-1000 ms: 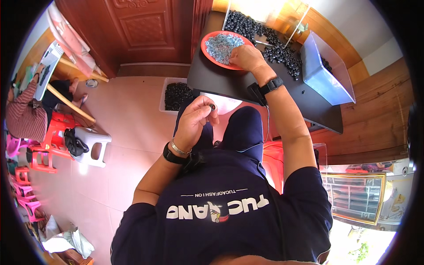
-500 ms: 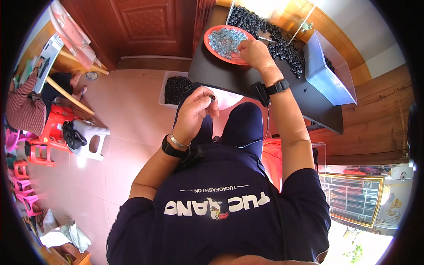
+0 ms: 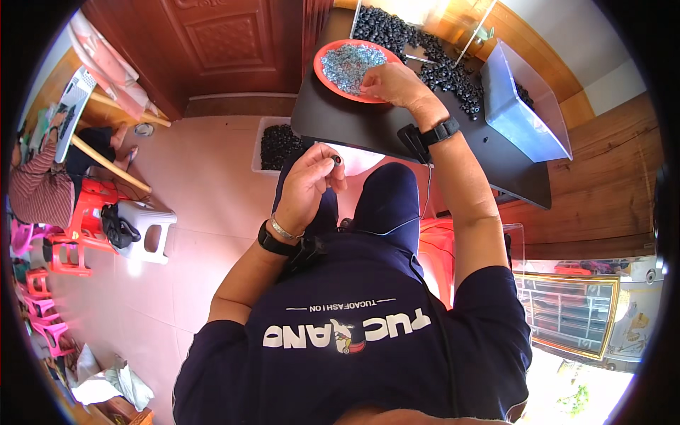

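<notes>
My left hand (image 3: 312, 180) is closed above my lap, pinching a small black ring-shaped part (image 3: 336, 161) between thumb and fingers, its hole facing up. My right hand (image 3: 398, 86) reaches over the near right rim of a red-orange plate (image 3: 318, 71). Its fingertips are pressed together at the edge of a heap of tiny shiny bluish pieces (image 3: 345, 65); whatever they pinch is too small to make out. The plate rests on a black table (image 3: 333, 119). Behind and right of it spreads a pile of small black parts (image 3: 386, 28).
A see-through blue bin (image 3: 517, 113) stands on the table's right side. On the floor, a white tub (image 3: 257, 157) holds more black parts (image 3: 280, 145). Red stools (image 3: 88, 205) and a white stool (image 3: 152, 227) stand at the left, near another seated person (image 3: 46, 173).
My right hand has shifted slightly left within the plate, fingers still at the shiny pieces. The view has moved a little. My left hand keeps hold of the black part.
</notes>
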Tool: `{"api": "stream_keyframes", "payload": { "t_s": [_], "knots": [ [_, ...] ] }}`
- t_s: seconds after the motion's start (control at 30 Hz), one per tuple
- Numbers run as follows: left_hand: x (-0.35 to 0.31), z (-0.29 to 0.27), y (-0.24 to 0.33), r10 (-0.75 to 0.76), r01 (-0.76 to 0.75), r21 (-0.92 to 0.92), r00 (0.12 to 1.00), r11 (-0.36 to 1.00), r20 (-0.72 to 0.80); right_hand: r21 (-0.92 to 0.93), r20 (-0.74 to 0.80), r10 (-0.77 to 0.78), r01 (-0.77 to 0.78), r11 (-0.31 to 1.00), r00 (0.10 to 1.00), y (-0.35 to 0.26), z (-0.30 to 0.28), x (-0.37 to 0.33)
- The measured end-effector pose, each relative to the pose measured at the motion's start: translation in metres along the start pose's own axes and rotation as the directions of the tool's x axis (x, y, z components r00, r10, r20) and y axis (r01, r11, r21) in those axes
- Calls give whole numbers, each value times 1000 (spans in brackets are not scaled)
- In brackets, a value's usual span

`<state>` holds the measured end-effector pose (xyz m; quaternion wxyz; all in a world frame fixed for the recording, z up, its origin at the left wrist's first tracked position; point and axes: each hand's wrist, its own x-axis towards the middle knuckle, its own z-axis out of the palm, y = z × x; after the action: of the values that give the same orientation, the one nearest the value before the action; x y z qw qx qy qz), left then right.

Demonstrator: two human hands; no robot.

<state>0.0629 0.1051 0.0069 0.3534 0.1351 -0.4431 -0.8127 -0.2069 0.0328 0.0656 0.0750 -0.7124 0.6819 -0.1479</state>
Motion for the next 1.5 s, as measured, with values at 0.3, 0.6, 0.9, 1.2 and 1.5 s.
{"api": "stream_keyframes", "payload": {
  "t_s": [0.3, 0.6, 0.9, 1.2, 1.5],
  "knots": [
    [-5, -3, 1, -4, 3, -28, 1000, 1000, -17, -189, 25, -15, 20, 982, 1000, -10, 12, 5],
    [-9, -3, 4, -7, 7, -15, 1000, 1000, 5, -167, -52, 13, -22, 986, 999, -1, 12, 3],
    [-3, -4, 8, 30, -31, 48, 999, 998, 22, 386, -80, 44, -10, 923, 996, 6, -13, -26],
    [8, 2, 23, 124, -142, 311, 989, 940, 76, 815, 222, -221, -56, 577, 950, -59, -35, -69],
    [29, 31, 45, 163, -198, 277, 976, 940, 143, 596, 294, -288, 61, 800, 911, -87, -78, -79]
  ]
}}
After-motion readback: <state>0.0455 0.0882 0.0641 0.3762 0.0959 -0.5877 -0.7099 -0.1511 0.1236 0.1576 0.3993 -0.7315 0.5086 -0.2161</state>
